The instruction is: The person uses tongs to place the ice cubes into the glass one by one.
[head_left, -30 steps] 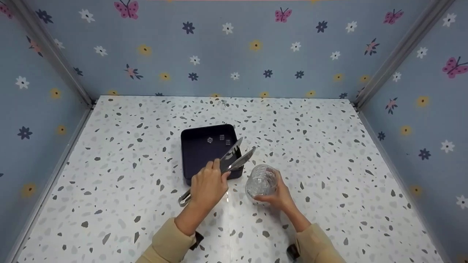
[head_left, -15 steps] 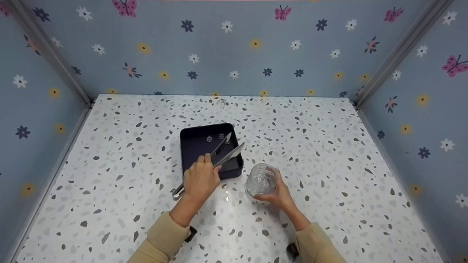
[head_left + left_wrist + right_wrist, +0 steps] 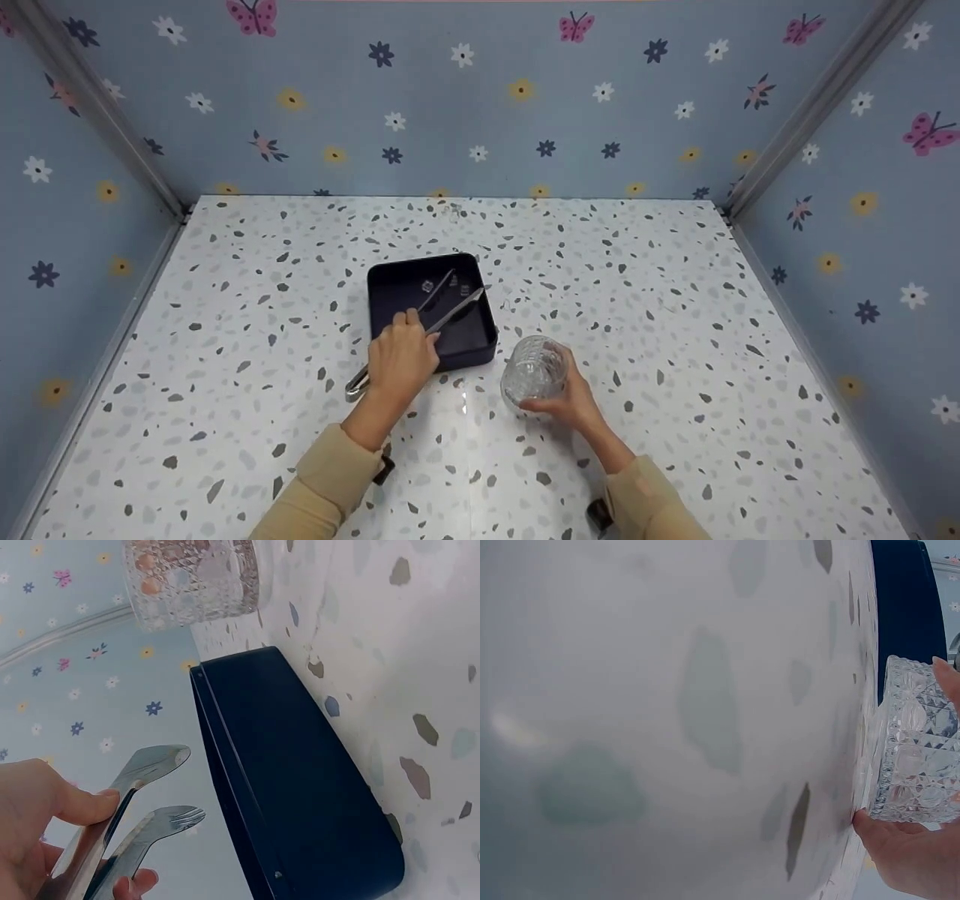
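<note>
A white, grey-speckled tabletop (image 3: pixel 675 337) bears a dark navy, square, shallow tray (image 3: pixel 394 289). Long silver metal tongs (image 3: pixel 129 849) point toward two o'clock over it, jaws apart, gripped by the left hand (image 3: pixel 401 356) at the tray's seven o'clock. At four o'clock, just beside the tray, the right hand (image 3: pixel 571 397) clasps a clear, patterned glass tumbler (image 3: pixel 531 375). Small clear cubes (image 3: pixel 427 286) lie inside the tray toward one o'clock.

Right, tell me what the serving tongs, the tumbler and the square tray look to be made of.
Serving tongs: polished metal, probably stainless steel, since they are silvery and shine along the arms.
Tumbler: clear, likely pressed glass, judging by the glinting faceted pattern, though plastic is possible.
Square tray: smooth, dark navy and opaque with little shine; possibly plastic or coated metal.
</note>
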`<state>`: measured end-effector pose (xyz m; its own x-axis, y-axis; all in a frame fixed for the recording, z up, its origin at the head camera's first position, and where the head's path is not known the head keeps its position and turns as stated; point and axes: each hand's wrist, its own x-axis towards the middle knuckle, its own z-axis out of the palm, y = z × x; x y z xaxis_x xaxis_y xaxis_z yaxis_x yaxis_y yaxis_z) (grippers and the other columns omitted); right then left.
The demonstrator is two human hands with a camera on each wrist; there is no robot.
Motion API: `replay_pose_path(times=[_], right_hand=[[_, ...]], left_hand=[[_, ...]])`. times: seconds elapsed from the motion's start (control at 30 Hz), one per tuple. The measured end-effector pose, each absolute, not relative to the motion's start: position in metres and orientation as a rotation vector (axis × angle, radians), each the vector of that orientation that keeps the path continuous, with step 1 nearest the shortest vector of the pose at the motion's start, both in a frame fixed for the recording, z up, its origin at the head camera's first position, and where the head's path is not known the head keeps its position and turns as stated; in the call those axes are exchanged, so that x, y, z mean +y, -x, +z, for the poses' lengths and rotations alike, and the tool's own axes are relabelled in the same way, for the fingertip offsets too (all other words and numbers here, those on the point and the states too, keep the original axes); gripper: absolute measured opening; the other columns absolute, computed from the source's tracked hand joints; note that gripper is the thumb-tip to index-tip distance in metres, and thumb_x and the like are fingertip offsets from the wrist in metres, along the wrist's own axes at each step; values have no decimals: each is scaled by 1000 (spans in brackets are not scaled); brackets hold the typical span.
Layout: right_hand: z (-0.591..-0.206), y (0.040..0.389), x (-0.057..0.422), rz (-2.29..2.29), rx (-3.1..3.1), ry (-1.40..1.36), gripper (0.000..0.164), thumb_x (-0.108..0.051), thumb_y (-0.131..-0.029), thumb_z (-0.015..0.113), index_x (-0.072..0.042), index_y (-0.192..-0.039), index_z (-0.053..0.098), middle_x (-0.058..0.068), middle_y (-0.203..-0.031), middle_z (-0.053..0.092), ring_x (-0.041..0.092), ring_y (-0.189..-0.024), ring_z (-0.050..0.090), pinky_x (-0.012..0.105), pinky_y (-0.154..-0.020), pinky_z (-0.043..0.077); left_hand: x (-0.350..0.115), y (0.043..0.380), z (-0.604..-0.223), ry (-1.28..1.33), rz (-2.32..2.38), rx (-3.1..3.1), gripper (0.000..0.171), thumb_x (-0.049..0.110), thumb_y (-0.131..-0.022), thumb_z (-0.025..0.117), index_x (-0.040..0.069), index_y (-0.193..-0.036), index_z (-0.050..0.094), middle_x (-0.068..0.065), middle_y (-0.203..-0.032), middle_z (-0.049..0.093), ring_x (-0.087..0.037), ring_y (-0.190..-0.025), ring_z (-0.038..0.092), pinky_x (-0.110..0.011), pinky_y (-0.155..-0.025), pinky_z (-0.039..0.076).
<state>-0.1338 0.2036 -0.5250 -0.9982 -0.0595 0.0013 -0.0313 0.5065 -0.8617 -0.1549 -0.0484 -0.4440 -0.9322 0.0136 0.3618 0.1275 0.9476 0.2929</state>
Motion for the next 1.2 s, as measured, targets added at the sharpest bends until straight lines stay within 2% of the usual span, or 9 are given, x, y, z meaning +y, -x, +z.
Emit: replay_pose_path(times=[0.93, 1.2], right_hand=[[-527, 135, 204, -1520, 2705, 42, 100, -25, -48, 86, -15, -131, 31, 18, -128, 42, 34, -116, 40, 48, -95, 30], [-529, 135, 204, -1513, 2719, 51, 98, -26, -48, 86, -17, -130, 32, 18, -128, 42, 35, -116, 40, 49, -95, 30]], left_hand=[[-61, 196, -463, -15, -327, -2814, 40, 19, -77, 64, -13, -100, 59, -20, -80, 59, -35, -62, 59, -42, -48, 46], [-59, 206, -467, -30, -301, -2822, 33, 18, -76, 65, -11, -91, 61, -18, -75, 58, -34, -61, 59, -42, -48, 46]])
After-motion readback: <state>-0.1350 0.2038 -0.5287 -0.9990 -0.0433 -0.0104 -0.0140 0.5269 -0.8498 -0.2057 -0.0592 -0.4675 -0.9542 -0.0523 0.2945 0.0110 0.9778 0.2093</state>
